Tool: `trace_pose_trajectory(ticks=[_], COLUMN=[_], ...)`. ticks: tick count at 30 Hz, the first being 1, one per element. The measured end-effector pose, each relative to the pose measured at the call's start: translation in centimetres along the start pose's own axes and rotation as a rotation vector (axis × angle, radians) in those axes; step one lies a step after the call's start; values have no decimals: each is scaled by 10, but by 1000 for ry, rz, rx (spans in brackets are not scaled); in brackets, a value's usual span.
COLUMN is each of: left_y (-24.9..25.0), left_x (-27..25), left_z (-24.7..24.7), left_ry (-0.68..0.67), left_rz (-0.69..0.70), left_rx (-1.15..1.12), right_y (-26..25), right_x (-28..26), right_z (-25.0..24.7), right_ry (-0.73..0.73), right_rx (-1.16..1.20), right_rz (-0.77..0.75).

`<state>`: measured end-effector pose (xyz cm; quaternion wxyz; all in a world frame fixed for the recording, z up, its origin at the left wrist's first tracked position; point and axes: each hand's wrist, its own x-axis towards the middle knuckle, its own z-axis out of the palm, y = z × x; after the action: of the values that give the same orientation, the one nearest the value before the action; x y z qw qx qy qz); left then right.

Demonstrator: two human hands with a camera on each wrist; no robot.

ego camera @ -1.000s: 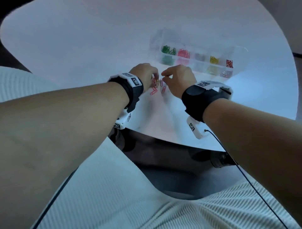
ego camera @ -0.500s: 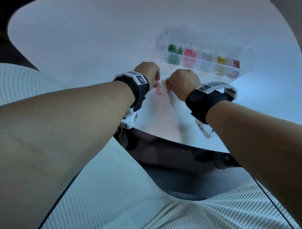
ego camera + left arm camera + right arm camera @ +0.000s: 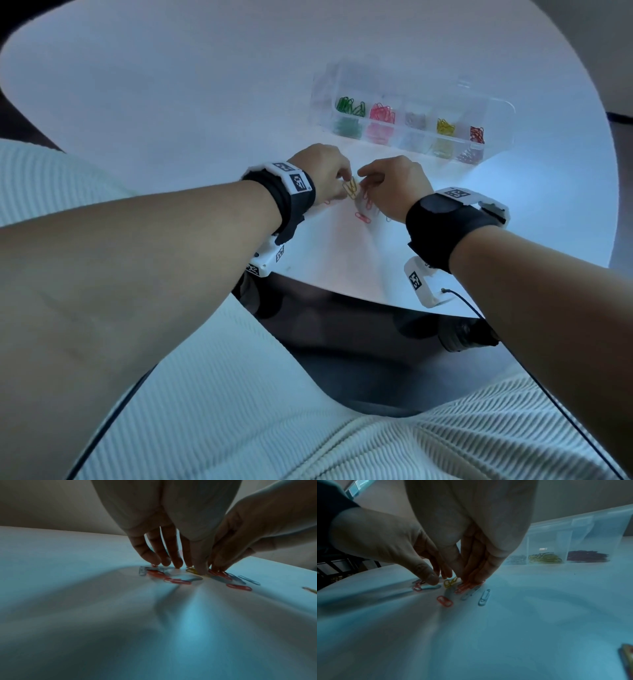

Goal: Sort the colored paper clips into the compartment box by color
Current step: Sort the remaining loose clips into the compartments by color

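A clear compartment box (image 3: 493, 113) stands at the back right of the white table; it holds green, pink, grey, yellow and dark red clips in separate cells. Loose clips lie in front of it. My left hand (image 3: 342, 181) reaches down onto them with straight fingers (image 3: 176, 563), its thumb on the yellow clips (image 3: 192, 570). Right beside it, my right hand (image 3: 364, 178) sets its fingertips (image 3: 471, 577) on a few pink clips (image 3: 463, 586). The yellow clips (image 3: 350, 189) show between both hands. One pink clip (image 3: 445, 601) and pale blue clips (image 3: 484, 597) lie apart.
The table's (image 3: 171, 102) near edge runs just behind my wrists, with a dark gap and my lap below. A lone yellow clip (image 3: 310, 590) lies off to the right. A small coloured object (image 3: 627, 655) sits at the table's right side.
Both hands have stayed over the loose pile, fingers shifting among the clips. The yellow clips now show between the two hands. Nothing has been lifted.
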<state>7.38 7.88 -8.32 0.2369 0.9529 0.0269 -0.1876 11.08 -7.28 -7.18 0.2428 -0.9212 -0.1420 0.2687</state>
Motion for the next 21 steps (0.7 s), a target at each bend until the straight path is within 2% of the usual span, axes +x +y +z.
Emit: trace_pose_trajectory(ticks=[3,6,9,12,15,21], left_y=[6,8,8,8,7,-7], left_x=[2,2,1,-1,-3,-4], left_z=[4,5,1,-1,-5,-30], left_ry=[-46,-72,-97,-96,-29,231], left_rz=[15,-13,-44,-68,-111,-234], left_rx=[78,111,122,107,42,-307], right_y=[2,-1,-7,-9,-3,3], right_x=[3,5,8,10,12,9], right_z=[0,2,5,8,7,8], right_ry=[20,-3,-55,-32,-15,24], right_rx=[-9,-53,-252,-395,-368,-254], right_rz=[34,5,-66,-89,-49,-21])
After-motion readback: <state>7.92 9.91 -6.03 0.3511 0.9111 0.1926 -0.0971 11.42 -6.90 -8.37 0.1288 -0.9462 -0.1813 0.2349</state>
